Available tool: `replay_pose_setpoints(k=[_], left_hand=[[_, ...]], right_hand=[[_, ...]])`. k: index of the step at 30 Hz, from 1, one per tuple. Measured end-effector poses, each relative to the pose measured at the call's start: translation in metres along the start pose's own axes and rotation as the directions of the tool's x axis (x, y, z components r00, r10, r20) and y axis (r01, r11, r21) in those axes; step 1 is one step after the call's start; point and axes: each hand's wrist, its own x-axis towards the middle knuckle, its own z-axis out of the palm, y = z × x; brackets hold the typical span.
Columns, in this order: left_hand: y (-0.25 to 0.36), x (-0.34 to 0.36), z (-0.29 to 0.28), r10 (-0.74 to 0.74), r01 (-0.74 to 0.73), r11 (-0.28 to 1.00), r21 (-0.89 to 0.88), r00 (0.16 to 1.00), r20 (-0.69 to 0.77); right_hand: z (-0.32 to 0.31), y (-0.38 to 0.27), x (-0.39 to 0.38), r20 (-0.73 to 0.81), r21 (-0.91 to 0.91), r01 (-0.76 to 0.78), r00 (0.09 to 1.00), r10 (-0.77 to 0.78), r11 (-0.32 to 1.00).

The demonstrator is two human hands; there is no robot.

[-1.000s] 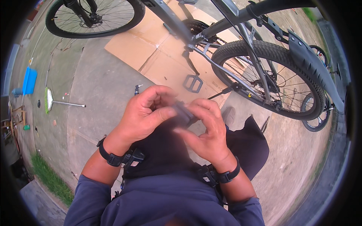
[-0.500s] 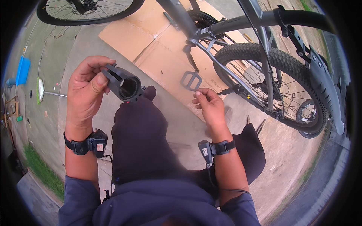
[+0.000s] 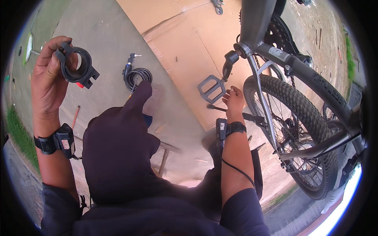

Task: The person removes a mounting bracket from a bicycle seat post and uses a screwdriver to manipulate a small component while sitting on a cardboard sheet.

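Note:
My left hand [image 3: 50, 78] grips a black ring-shaped clamp bracket [image 3: 87, 59] by one lug, thumb against fingers. Its round opening faces me, a split block sticks out at the lower right, and a bit of red shows underneath. To the right, my right hand [image 3: 235, 103] is raised with its fingers curled together; anything in them is too small or hidden to make out. In the picture it lies beside a grey bicycle pedal [image 3: 202, 87] and above the kickstand [image 3: 252, 117]. A coiled black cable lock [image 3: 146, 74] with keys lies on the floor beyond my knee.
A grey bicycle frame [image 3: 252, 23] and its knobbly rear tyre [image 3: 293, 92] fill the right side. Flattened cardboard [image 3: 173, 51] covers the floor under the pedal, with pliers [image 3: 218, 6] at its far end. An orange-handled rod [image 3: 75, 117] lies near my left wrist.
My left hand has gone left and turned the clamp bracket, so its ring shows more fully. My right hand has shifted right. The view has moved, bringing the cable lock into sight.

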Motion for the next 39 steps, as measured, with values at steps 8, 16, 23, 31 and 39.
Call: replay_pose_setpoints(k=[8,16,23,31,39], left_hand=[[-0.036,0.020,-0.016,-0.125,0.125,0.992,-0.012,0.992,0.000],[-0.052,0.030,-0.026,-0.182,0.181,0.983,-0.016,0.983,-0.036],[-0.056,0.033,-0.032,-0.222,0.222,0.975,-0.010,0.974,-0.055],[-0.051,0.039,-0.028,-0.231,0.231,0.973,-0.017,0.972,-0.040],[-0.007,0.016,-0.020,-0.111,0.110,0.993,-0.043,0.993,-0.028]], right_hand=[[0.014,0.007,0.054,-0.050,-0.048,-0.054,0.997,0.052,0.997],[-0.003,0.041,0.133,0.101,-0.066,0.088,0.992,-0.081,0.994],[0.016,0.039,0.135,-0.076,-0.362,0.179,0.972,-0.221,0.915],[0.008,0.043,0.127,-0.002,-0.238,0.255,0.965,-0.263,0.937],[-0.003,-0.006,0.023,-0.010,0.018,-0.134,0.991,0.134,0.991]])
